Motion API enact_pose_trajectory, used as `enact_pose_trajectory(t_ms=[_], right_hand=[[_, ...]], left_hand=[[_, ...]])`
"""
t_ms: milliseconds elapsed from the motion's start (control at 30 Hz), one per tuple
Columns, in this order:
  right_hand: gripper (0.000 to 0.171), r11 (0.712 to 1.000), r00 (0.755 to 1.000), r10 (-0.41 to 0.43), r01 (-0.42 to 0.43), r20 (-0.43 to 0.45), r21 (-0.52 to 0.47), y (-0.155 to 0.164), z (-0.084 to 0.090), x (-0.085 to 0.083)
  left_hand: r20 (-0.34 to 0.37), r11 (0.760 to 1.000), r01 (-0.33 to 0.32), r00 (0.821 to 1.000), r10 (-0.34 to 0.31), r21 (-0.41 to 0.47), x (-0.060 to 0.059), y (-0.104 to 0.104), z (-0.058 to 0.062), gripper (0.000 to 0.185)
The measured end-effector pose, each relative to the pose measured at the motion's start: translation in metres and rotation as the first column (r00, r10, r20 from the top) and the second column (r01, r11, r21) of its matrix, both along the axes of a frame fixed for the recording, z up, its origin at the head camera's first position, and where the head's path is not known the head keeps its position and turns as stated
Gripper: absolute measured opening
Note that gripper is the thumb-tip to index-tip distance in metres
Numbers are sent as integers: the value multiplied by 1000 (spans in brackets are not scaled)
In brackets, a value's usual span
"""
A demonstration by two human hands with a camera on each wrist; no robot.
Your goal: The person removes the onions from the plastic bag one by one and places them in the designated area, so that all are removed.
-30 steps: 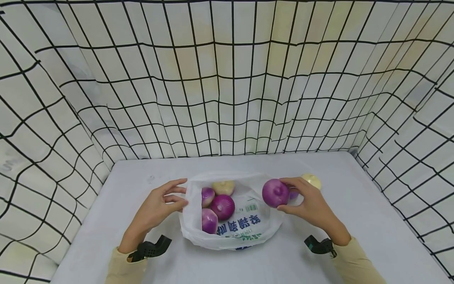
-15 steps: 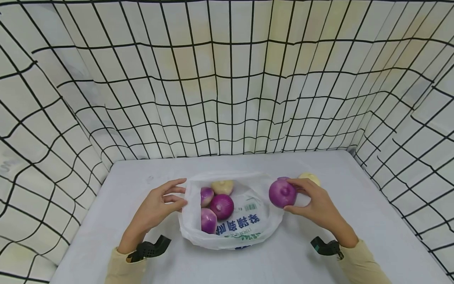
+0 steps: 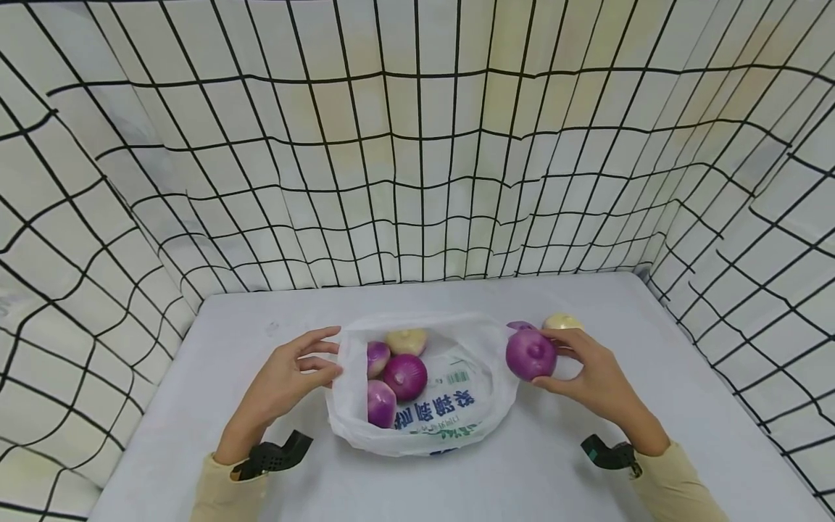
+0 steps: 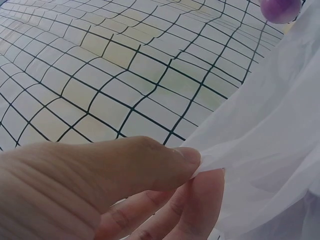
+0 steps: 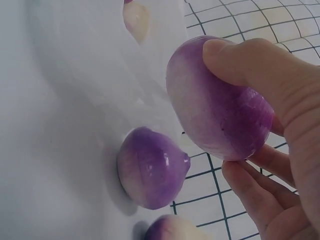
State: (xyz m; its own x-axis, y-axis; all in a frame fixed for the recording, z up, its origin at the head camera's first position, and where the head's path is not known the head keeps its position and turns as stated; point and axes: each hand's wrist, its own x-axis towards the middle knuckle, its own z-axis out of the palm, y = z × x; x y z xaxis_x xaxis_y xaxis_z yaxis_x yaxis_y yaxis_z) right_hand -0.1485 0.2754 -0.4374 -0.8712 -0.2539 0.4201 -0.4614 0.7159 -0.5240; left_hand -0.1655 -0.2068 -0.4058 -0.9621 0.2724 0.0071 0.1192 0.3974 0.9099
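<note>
Behind and on both sides of the white plastic bag (image 3: 501, 362) rises a pale wall (image 3: 420, 163) crossed by black grid lines. Under the bag spreads a table (image 3: 391, 489) with a whitish surface. The bag lies on it with its mouth wide open, so that its inside shows.

Beige sleeves (image 3: 675, 482) come from the near side, one toward each end of the bag. At the bag's left end, the left hand (image 3: 287, 380) pinches the edge of the plastic between thumb and fingers. Just past the bag's right end, the right hand (image 3: 596, 373) grips a purple onion (image 3: 531, 354) between thumb and fingertips; whether this onion touches the bag I cannot tell. A black wrist device (image 3: 277, 458) sits on each wrist, nearer to the person than the bag.

Inside the bag, gathered toward its left end, are four onions: a pale yellow onion (image 3: 406, 341) at the back, a dark purple onion (image 3: 405, 377) in front of it, and two purple-and-white onions (image 3: 381, 404) along the left, partly covered by the plastic. Outside, beyond the bag's right end, another purple onion (image 3: 520, 325) rests on the table, mostly hidden behind the gripped one, with a cream-coloured onion (image 3: 562, 321) farther to the right.

Blue characters (image 3: 435, 409), green print and a small barcode (image 3: 457, 377) show within the bag's mouth.
</note>
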Motion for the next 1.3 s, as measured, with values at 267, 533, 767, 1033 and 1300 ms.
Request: enact_pose_trajectory(t_ms=[267,533,767,1033,1300], right_hand=[[81,999,998,-44,44,33,-5,11,-5,1],[79,998,997,-67,67,49,-11,22,-13,2],[80,997,993,-78,79,88,-8,27,-18,4],[81,997,990,-76,79,118,-25,33,-27,8],[82,996,986,-90,92,138,-9,37,-36,9]], left_hand=[[-3,1000,-1,1000,1,-11,-2,-1,0,69],[-9,1000,-6,1000,5,-27,-3,0,0,68],[-3,999,-16,1000,16,-47,-2,0,2,68],[1,999,-12,1000,12,-40,-2,-1,1,68],[3,999,-14,1000,14,-36,-1,0,0,68]])
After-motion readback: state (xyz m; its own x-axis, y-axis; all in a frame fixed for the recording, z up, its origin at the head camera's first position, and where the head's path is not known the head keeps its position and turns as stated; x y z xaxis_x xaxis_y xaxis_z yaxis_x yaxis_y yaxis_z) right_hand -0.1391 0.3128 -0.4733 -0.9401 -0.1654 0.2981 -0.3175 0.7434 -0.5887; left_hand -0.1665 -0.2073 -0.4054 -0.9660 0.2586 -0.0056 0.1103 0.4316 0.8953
